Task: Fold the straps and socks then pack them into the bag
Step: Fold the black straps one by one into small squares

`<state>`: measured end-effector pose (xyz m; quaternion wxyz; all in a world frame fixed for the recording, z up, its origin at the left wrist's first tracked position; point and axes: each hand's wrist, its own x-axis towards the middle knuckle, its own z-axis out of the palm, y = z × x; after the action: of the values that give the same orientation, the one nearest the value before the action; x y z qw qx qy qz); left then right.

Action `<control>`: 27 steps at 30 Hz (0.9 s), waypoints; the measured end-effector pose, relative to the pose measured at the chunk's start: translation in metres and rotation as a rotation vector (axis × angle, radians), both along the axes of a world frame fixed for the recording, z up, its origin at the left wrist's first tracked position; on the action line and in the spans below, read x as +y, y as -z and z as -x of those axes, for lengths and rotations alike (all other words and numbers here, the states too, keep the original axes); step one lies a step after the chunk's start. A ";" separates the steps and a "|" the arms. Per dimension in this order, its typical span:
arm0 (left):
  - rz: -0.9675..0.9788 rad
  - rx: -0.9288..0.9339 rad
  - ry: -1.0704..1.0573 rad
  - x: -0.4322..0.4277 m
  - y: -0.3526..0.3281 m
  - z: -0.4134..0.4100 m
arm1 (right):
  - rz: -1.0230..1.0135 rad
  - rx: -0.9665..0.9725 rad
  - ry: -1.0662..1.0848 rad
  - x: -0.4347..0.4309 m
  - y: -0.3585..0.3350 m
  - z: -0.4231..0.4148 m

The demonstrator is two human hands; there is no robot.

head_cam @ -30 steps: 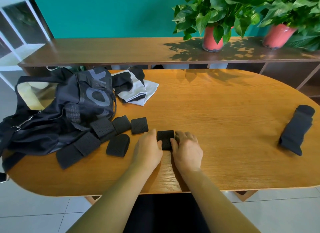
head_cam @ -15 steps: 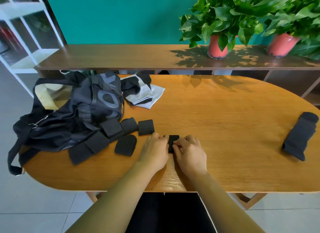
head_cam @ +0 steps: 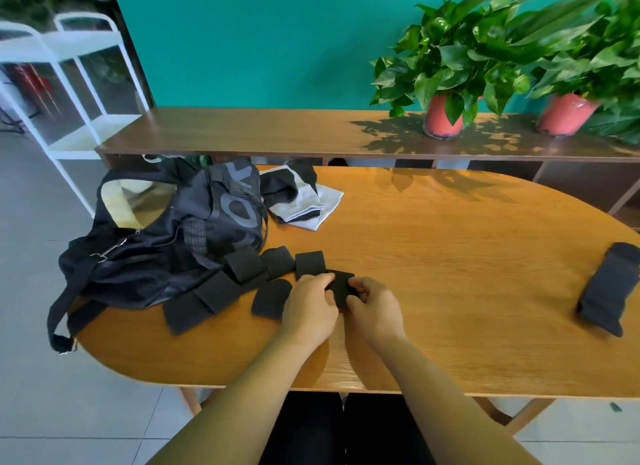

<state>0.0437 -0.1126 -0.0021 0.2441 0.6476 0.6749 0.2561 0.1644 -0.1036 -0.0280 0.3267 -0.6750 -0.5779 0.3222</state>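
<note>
Your left hand (head_cam: 308,308) and right hand (head_cam: 375,312) both pinch one folded black strap (head_cam: 341,284) between curled fingers (head_cam: 320,280), near the counter's (head_cam: 450,274) front edge — just right of the other folded straps (head_cam: 277,262) lying against the open bag (head_cam: 194,243).

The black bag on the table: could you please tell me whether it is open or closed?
Open: the black bag gapes at its far-left end, and the pale lining inside shows.
</note>
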 end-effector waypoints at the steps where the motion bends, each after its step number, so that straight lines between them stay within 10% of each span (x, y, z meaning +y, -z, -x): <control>1: -0.002 0.065 -0.016 -0.001 -0.001 0.007 | 0.007 0.001 -0.024 0.000 -0.001 0.008; 27: -0.260 0.484 0.173 -0.002 -0.002 -0.010 | -0.015 0.073 0.120 0.002 -0.008 -0.052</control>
<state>0.0539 -0.1142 0.0003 0.0120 0.7710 0.6171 0.1567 0.2164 -0.1012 -0.0195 0.3715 -0.6937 -0.5263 0.3220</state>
